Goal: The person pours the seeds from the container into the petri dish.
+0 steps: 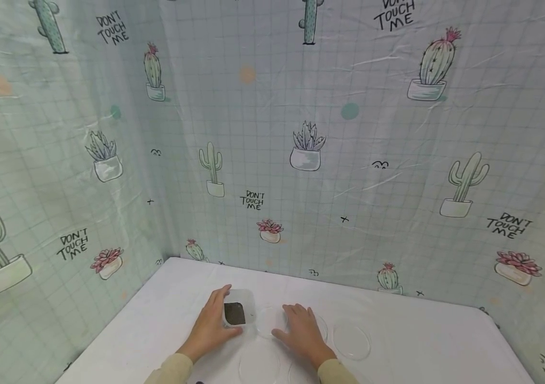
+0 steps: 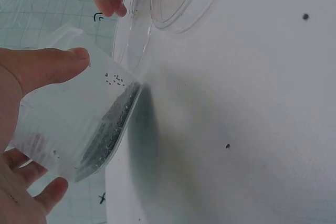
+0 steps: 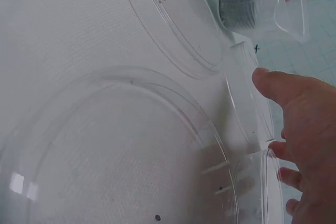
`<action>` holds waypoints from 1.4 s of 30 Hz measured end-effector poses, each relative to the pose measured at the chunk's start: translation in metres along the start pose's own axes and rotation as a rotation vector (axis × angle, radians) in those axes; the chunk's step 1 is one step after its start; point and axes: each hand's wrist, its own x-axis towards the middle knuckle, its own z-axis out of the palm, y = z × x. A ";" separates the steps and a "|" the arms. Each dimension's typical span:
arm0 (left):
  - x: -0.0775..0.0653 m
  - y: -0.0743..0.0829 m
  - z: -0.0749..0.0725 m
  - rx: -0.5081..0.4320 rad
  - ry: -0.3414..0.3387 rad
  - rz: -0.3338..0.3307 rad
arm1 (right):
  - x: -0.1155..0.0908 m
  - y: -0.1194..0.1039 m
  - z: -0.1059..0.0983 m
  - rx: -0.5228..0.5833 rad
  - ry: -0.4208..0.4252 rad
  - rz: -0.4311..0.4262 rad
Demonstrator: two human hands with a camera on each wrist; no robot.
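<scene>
A clear plastic tub (image 1: 249, 308) with rounded corners holds a layer of dark grains (image 1: 234, 313). My left hand (image 1: 211, 326) grips it from the left, thumb on the near side and fingers round the far side. A shadow falls on the table beneath the tub in the left wrist view, and several dark specks (image 2: 115, 80) cling to its wall. To the right, my right hand (image 1: 302, 332) is held with thumb and fingers apart, gripping nothing. Its thumb is near the rim of a clear round dish (image 1: 267, 323), and its fingers overlap a second dish (image 1: 322, 326).
More clear round dishes sit on the white table: one at the right (image 1: 352, 341) and one nearer my body (image 1: 259, 367), with another partly under my right forearm. A dark speck (image 2: 228, 146) lies on the tabletop. Cactus-print sheeting (image 1: 272, 160) rises behind and at the sides.
</scene>
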 end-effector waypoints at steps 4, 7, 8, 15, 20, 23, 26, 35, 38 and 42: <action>0.002 0.002 0.000 -0.001 0.002 0.014 | 0.001 0.002 0.003 -0.013 0.008 -0.004; 0.003 0.005 -0.001 -0.006 -0.005 0.026 | 0.002 0.003 0.004 -0.021 0.005 -0.006; 0.004 0.006 -0.001 -0.007 -0.007 0.025 | 0.002 0.003 0.004 -0.021 0.004 -0.007; 0.006 0.009 0.000 0.018 -0.001 0.031 | 0.002 0.001 0.002 -0.026 -0.005 -0.011; 0.008 0.010 0.000 0.020 0.010 0.043 | 0.002 0.001 0.002 -0.035 -0.004 -0.015; 0.009 0.011 0.001 0.022 0.010 0.054 | 0.002 0.002 0.003 -0.031 0.007 -0.021; 0.010 0.012 0.001 0.032 0.003 0.062 | 0.002 0.003 0.004 -0.023 0.015 -0.021; 0.014 0.017 0.003 0.056 0.001 0.103 | 0.003 0.005 0.006 -0.029 0.019 -0.020; 0.016 0.019 0.003 0.069 0.002 0.120 | 0.003 0.006 0.007 -0.034 0.028 -0.027; 0.018 0.020 0.004 0.086 0.012 0.142 | 0.004 0.007 0.008 -0.029 0.036 -0.030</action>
